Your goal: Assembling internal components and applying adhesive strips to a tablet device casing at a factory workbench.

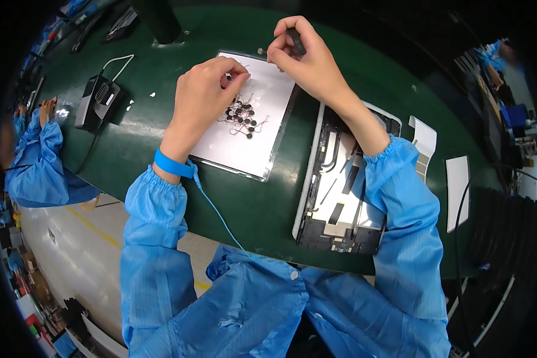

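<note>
My left hand (206,92) is above a white sheet (253,152), thumb and fingers pinched together. Whatever sits at its fingertips is too small to name, though a thin wire and a dark round part show beside them. A loose pile of small round black parts with thin wires (242,114) lies on the sheet just below that hand. Farther up and to the right, my right hand (310,59) is raised beyond the sheet's upper right corner. Its fingers are curled around a short black object (296,40), whose kind I cannot tell.
An opened tablet-like device (340,197) with exposed inner parts lies under my right forearm. A black box with a white cable (98,101) stands at left. A curved white strip (423,140) and a white card (457,191) lie at right. A blue wrist strap's cord (218,212) trails toward me.
</note>
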